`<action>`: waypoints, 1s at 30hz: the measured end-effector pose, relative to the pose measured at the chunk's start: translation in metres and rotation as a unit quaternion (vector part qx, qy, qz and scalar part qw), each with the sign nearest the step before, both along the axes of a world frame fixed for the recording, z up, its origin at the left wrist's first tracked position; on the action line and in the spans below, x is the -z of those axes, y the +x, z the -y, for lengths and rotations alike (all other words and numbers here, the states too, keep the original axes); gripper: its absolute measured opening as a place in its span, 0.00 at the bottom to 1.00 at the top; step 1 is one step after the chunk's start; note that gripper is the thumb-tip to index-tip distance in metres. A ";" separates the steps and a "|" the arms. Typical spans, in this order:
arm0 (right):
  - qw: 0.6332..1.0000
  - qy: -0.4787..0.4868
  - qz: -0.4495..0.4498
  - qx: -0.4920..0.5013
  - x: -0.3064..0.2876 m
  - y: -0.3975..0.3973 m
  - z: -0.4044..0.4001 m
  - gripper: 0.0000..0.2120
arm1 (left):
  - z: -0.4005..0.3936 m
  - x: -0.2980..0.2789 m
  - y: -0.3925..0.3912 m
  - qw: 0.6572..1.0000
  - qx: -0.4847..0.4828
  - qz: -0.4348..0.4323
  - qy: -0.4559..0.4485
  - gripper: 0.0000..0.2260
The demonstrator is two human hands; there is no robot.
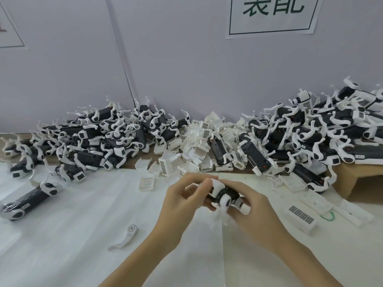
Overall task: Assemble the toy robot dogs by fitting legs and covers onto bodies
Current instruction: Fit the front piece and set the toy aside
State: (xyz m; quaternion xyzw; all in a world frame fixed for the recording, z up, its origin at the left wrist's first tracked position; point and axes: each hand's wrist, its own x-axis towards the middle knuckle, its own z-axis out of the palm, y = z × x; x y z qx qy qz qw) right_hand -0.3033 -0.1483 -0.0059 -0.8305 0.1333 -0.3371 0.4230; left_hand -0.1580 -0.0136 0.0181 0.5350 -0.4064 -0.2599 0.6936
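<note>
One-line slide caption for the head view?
Both hands hold a toy dog body before piled parts.

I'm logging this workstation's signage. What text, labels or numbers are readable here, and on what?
"装配", tops cropped: green characters on the white framed wall sign.
Red mark on the left wall sheet: cut off, unreadable.
Barcode-like label on the white cover: too small to read.
Labels on the piled toy dogs: too blurred.

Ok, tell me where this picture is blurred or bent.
Head view: motion blur smears the left hand fingertips and the toy dog body gripped by both hands; the loose white leg stays sharp. Wide-angle distortion bows the wall seam. Lighting is soft, shadows faint.
</note>
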 end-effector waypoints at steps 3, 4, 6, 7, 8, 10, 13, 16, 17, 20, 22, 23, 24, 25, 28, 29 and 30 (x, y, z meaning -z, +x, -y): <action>0.999 0.010 0.013 0.038 -0.002 -0.001 0.003 0.17 | -0.001 -0.001 0.010 0.996 -0.015 -0.089 0.011 0.22; 0.998 0.006 0.014 0.056 -0.003 -0.001 0.002 0.16 | -0.001 -0.001 0.013 0.995 -0.020 -0.097 0.023 0.24; 0.997 -0.003 0.013 0.078 -0.003 0.000 0.001 0.17 | 0.000 0.002 0.015 0.997 -0.012 -0.045 0.062 0.24; 0.997 0.000 0.007 0.079 -0.003 0.000 0.000 0.18 | 0.000 0.003 0.015 0.997 -0.007 -0.005 0.078 0.22; 0.997 0.011 -0.005 0.075 -0.003 -0.001 0.001 0.19 | 0.000 0.003 0.013 0.996 -0.010 0.027 0.085 0.20; 0.997 0.054 -0.038 0.043 -0.004 -0.004 0.007 0.20 | 0.002 0.006 0.011 0.995 -0.026 0.056 0.077 0.19; 0.991 0.108 -0.066 -0.040 -0.006 -0.009 0.015 0.23 | 0.001 0.008 0.012 0.997 -0.021 0.070 0.033 0.20; 0.993 0.092 -0.067 -0.033 -0.006 -0.012 0.020 0.30 | -0.003 0.005 0.021 0.995 0.004 0.094 0.039 0.27; 0.994 0.080 -0.068 -0.022 -0.005 -0.012 0.021 0.31 | -0.004 0.004 0.025 0.993 0.014 0.106 0.044 0.29; 0.994 0.049 -0.096 -0.017 -0.006 -0.014 0.024 0.32 | -0.005 0.007 0.033 0.990 0.023 0.136 0.044 0.34; 0.994 0.035 -0.105 -0.025 -0.004 -0.014 0.024 0.32 | -0.005 0.010 0.033 0.988 0.019 0.153 0.029 0.35; 0.994 0.024 -0.101 -0.021 -0.003 -0.013 0.025 0.32 | -0.004 0.011 0.033 0.986 0.015 0.168 0.020 0.36; 0.995 0.004 -0.095 -0.008 0.000 -0.011 0.024 0.33 | -0.004 0.012 0.032 0.982 0.010 0.189 0.011 0.37; 0.996 -0.026 -0.089 0.015 0.003 -0.009 0.024 0.34 | -0.004 0.013 0.031 0.974 0.001 0.226 0.001 0.37; 0.988 -0.106 -0.085 0.068 0.009 -0.003 0.017 0.37 | -0.004 0.014 0.021 0.910 -0.063 0.408 -0.047 0.37; 0.988 -0.109 -0.083 0.064 0.011 -0.002 0.014 0.38 | -0.003 0.014 0.016 0.883 -0.084 0.456 -0.072 0.36; 0.990 -0.104 -0.078 0.054 0.013 -0.001 0.011 0.37 | -0.002 0.015 0.010 0.859 -0.100 0.493 -0.098 0.35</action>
